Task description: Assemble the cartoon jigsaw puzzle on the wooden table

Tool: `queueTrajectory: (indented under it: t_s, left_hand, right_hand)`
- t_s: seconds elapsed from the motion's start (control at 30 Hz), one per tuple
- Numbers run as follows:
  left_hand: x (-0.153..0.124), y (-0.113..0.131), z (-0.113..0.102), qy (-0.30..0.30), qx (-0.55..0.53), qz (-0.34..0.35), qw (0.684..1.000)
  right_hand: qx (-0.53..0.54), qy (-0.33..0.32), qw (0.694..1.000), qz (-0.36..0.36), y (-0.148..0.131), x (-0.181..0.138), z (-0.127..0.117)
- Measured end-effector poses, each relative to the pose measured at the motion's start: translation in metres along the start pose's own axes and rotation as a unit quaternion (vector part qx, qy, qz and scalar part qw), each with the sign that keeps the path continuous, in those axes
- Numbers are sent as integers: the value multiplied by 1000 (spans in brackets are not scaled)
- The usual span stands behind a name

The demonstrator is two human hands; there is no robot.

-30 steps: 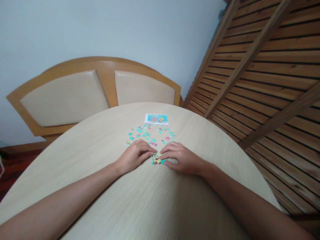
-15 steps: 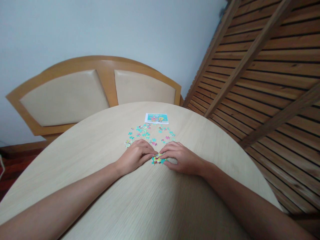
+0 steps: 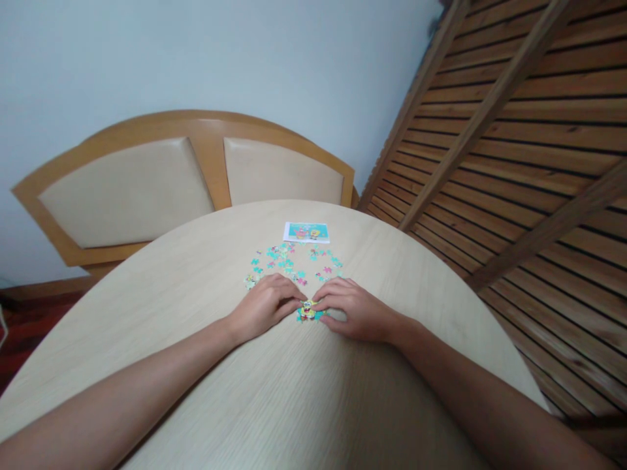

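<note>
A small joined section of jigsaw puzzle, yellow and teal with a cartoon face, lies flat on the table between my hands. My left hand is closed at its upper left edge, thumb and forefinger pressed together against it. From the other side, my right hand grips the section, its fingers on the top right and its thumb lower down by the right edge. Fingertips cover part of the upper and right edges. Just beyond my hands lie several loose puzzle pieces, mostly teal with some pink and yellow.
A picture card with two cartoon figures lies behind the loose pieces. The round, pale wooden table has a padded bench back beyond it. A slatted wooden panel stands along the right side.
</note>
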State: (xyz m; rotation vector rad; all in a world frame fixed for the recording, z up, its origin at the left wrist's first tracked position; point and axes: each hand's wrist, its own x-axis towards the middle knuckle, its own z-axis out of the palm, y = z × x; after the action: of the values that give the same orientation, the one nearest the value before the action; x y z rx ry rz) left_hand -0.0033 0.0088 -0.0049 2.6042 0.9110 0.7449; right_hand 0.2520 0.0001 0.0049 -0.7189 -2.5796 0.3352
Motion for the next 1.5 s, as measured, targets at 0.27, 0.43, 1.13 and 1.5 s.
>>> queueTrajectory:
  t_s: [0.27, 0.43, 1.13, 1.5]
  left_hand:
    - [1, 2, -3, -1, 14, 14, 1000]
    - [1, 4, -4, -10, 28, 29, 999]
    - [-1, 6, -7, -8, 48, 54, 997]
    - [-2, 5, -4, -6, 135, -14, 991]
  right_hand:
    - [-4, 8, 1000, -13, 3, -1, 1]
    - [-5, 8, 1000, -15, 3, -1, 0]
    - [-24, 59, 997, 47, 12, -5, -8]
    - [-45, 57, 992, 101, 35, -12, -4]
